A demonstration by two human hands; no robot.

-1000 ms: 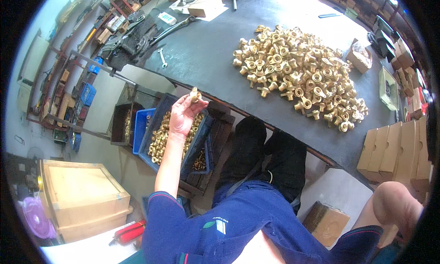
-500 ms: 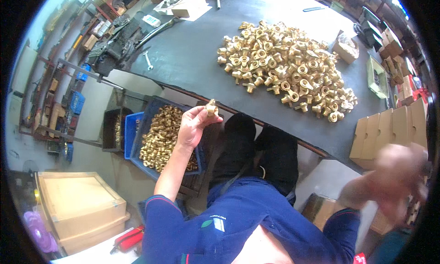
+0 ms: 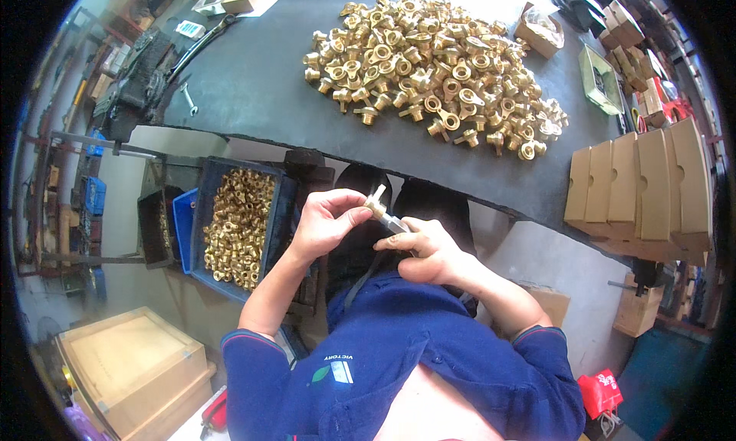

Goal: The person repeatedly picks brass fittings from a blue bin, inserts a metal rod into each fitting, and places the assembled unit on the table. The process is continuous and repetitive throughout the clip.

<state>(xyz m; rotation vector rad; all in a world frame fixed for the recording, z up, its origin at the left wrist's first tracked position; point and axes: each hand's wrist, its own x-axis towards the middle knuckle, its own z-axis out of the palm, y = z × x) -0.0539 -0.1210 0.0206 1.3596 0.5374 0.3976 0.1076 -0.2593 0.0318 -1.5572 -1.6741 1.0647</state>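
My left hand (image 3: 328, 225) pinches a small brass fitting (image 3: 375, 202) between thumb and fingertips, in front of my lap. Closed around a short grey metal rod-shaped tool (image 3: 394, 224), my right hand (image 3: 426, 251) brings its end against the fitting; whether the tip sits inside the fitting cannot be made out. Beyond both hands, a large heap of brass fittings (image 3: 429, 73) with flanged ears lies on the dark tabletop (image 3: 253, 96). To the left of my left hand stands a dark blue crate (image 3: 282, 211) holding many brass pieces (image 3: 239, 222).
The table's near edge runs just beyond my hands. A spanner (image 3: 188, 99) lies at the table's left. Upright cardboard boxes (image 3: 622, 182) stand at its right, with a pale green tray (image 3: 600, 79) farther back. A wooden box (image 3: 132, 364) sits at lower left.
My right hand has come in from the far right and now holds the grey tool at the fitting. My left hand still holds the fitting, somewhat nearer the middle. The view has shifted.
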